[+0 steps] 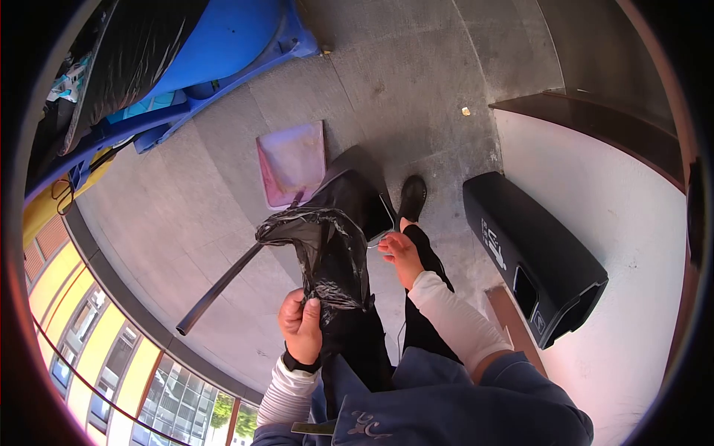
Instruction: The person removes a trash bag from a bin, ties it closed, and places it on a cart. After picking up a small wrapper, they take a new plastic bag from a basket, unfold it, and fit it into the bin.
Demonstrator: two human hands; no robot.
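Note:
My left hand is clenched around the gathered neck of a crumpled black plastic bag, which hangs open in front of my legs. My right hand is a little further out and grips the lower edge of a dark phone right beside the bag's rim. A pink dustpan lies on the concrete floor just beyond the bag. Its long dark handle slants down to the left, passing behind the bag. My black shoe shows past the right hand.
A blue wheeled bin with a black liner stands at the upper left. A black waste container stands against the white wall on the right. Yellow building fronts show far below at the lower left, past the floor's edge.

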